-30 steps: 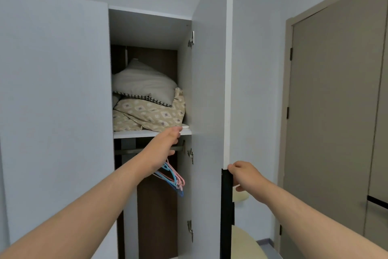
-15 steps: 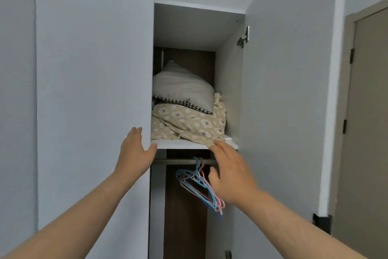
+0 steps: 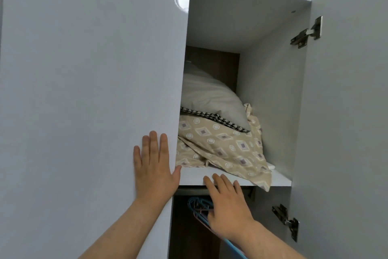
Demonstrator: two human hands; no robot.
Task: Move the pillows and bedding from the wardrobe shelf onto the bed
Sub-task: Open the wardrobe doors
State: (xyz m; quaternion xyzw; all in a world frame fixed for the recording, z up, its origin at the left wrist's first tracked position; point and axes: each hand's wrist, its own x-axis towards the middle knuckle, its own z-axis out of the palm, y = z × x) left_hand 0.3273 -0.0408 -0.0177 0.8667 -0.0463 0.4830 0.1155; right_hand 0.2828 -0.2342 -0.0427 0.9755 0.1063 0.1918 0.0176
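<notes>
Across the left of my view the closed wardrobe door (image 3: 90, 90) hides the left part of the shelf (image 3: 281, 181); my left hand (image 3: 154, 166) lies flat against it at its edge, fingers spread, gripping nothing. On the shelf a grey pillow (image 3: 210, 99) rests atop beige patterned bedding (image 3: 222, 147), one corner of which droops over the shelf's front lip. My right hand (image 3: 227, 206) is open, fingertips at the shelf edge just below the bedding, holding nothing. Below, coloured hangers (image 3: 198, 206) show behind it. The right door (image 3: 346, 111) stands open.
</notes>
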